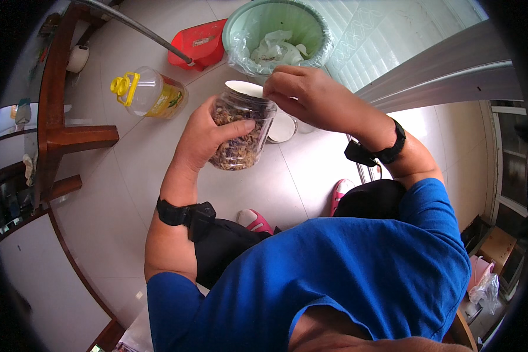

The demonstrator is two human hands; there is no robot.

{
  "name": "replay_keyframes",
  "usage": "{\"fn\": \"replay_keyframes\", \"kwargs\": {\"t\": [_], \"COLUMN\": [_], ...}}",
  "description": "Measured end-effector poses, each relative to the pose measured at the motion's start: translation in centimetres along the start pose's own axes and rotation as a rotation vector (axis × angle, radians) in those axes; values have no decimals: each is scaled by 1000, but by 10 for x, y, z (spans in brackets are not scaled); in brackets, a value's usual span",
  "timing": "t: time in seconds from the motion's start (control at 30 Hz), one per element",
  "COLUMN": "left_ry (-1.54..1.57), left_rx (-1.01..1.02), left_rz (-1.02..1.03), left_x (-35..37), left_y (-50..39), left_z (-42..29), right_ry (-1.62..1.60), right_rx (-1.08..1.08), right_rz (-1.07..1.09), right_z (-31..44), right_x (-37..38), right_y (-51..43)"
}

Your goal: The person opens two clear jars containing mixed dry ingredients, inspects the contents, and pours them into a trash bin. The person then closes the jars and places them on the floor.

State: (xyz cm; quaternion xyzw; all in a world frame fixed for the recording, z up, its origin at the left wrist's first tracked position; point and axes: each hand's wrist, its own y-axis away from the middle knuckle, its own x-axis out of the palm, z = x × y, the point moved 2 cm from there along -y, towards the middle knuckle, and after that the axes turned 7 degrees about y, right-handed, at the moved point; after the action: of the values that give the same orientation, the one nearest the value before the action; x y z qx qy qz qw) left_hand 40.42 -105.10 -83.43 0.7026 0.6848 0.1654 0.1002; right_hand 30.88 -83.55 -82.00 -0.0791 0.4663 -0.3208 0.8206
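Note:
My left hand (201,134) grips a clear plastic jar (264,143) around its side, with the thumb across the front. The jar is tilted and holds a dried, flaky, brown and purplish plant material (236,152). At its mouth a white round seal or liner (243,87) stands partly raised. My right hand (306,94) is at the jar's rim, its fingers pinched on the edge of the white seal; the fingertips are partly hidden. Below the jar, on the floor, lies a round white lid-like thing (282,128), partly covered from view by the jar.
A green bin (246,22) lined with clear plastic stands ahead, beside a red dustpan (198,42) with a metal handle. To the left are a yellow-capped plastic bottle (152,93) and a wooden furniture leg (83,138). At the right runs a grey metal-like panel (444,66).

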Motion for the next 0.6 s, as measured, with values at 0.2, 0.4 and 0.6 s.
{"fn": "replay_keyframes", "kwargs": {"t": [0.2, 0.4, 0.6], "left_ry": [37, 70, 35], "left_rx": [3, -39, -94], "left_rz": [-4, 91, 66], "left_x": [-1, 1, -1], "left_y": [-1, -3, -1], "left_z": [1, 3, 8], "right_ry": [-15, 47, 42], "right_rx": [-28, -3, -21], "right_rz": [21, 111, 113], "right_z": [-2, 0, -8], "right_x": [-5, -6, 4], "right_y": [0, 3, 2]}}
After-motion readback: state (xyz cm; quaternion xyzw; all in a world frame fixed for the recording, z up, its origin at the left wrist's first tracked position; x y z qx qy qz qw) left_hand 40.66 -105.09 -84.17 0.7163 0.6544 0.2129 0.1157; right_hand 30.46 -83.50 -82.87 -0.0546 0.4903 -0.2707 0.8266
